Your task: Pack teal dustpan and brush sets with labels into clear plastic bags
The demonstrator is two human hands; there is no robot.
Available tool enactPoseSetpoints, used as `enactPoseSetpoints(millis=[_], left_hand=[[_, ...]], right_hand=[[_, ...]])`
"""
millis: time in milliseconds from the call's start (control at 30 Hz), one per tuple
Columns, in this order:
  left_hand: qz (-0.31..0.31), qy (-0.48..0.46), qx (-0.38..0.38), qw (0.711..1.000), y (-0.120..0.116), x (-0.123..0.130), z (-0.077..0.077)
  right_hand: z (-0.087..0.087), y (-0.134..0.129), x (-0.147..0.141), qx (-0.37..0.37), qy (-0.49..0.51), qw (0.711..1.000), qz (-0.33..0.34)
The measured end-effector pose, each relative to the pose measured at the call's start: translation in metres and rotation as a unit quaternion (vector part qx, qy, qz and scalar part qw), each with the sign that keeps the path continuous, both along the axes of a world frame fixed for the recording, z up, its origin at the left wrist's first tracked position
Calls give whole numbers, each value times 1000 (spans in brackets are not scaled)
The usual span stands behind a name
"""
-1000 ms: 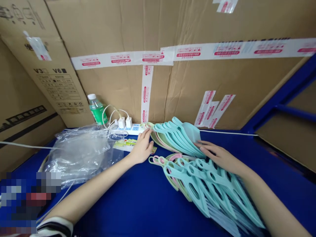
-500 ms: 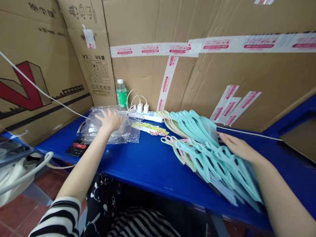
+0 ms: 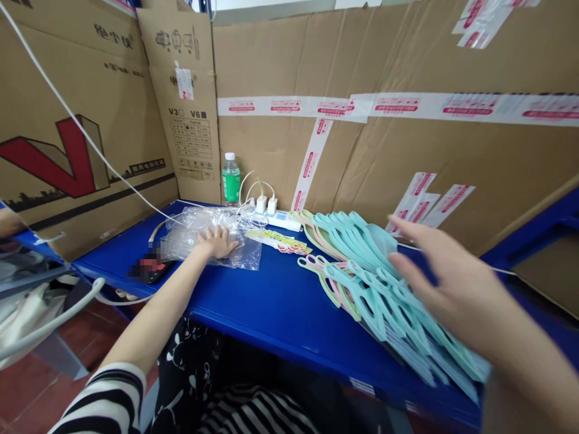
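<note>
In the head view, the left hand [image 3: 216, 242] lies on clear plastic bags [image 3: 194, 229] on the blue tabletop [image 3: 271, 301], fingers spread. The right hand [image 3: 441, 265], thumb apart from its fingers, is raised near turquoise slotted plastic pieces [image 3: 371, 301].

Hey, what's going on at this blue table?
Someone in a black-and-white striped top has their left hand spread on a pile of clear plastic bags. Their right hand is open, just over the pale turquoise plastic pieces with looped handles, and seems to hold nothing. A few pink and green ones lie at the left edge of that heap. Between bags and heap are colourful printed strips, with a white power strip behind.
</note>
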State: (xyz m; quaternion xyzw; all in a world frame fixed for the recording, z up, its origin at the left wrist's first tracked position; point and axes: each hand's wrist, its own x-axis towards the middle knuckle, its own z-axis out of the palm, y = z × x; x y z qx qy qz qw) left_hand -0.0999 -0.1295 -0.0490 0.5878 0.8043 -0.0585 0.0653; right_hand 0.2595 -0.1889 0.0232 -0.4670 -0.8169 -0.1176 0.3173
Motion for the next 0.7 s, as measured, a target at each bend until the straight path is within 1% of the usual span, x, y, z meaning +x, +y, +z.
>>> enactPoseSetpoints(millis=[33, 67, 100, 133, 167, 200, 233, 267, 300, 333, 367, 433, 500, 533, 600, 700], left_hand=[[0, 0, 3, 1000, 0, 0, 0], [1, 1, 7, 1000, -1, 0, 0], [1, 3, 12, 1000, -2, 0, 1], [-1, 5, 19, 1000, -3, 0, 3], [-4, 7, 27, 1000, -5, 0, 5], [-7, 11, 38, 999, -7, -1, 8], [-9, 16, 53, 998, -8, -2, 11], [-7, 23, 70, 997, -10, -4, 15], [0, 32, 90, 995, -11, -6, 18], [12, 43, 110, 993, -12, -10, 20], [35, 54, 132, 989, -13, -14, 22], [100, 69, 166, 979, -12, -26, 22], [160, 72, 168, 970, -9, -38, 19], [172, 68, 153, 971, -7, -44, 16], [161, 63, 128, 977, -3, -51, 10], [122, 58, 109, 985, 2, -54, 5]], right_hand=[[0, -10, -28, -34, 13, 998, 60], [-4, -16, -57, -96, 7, 988, 118], [-10, -17, -84, -171, -15, 970, 171], [-17, -15, -111, -253, -45, 945, 203], [-26, -10, -134, -328, -61, 920, 204], [-34, -2, -155, -395, -62, 897, 191], [-43, 7, -172, -447, -38, 877, 170], [-50, 16, -186, -485, 8, 861, 152], [-56, 25, -197, -501, 67, 851, 145], [-62, 32, -206, -500, 88, 850, 141], [-66, 37, -213, -497, 102, 850, 138], [-72, 44, -223, -489, 129, 852, 137], [-75, 47, -231, -480, 154, 853, 136], [-76, 47, -235, -476, 165, 853, 134], [-78, 50, -243, -468, 186, 854, 126], [-78, 55, -254, -456, 205, 859, 113]])
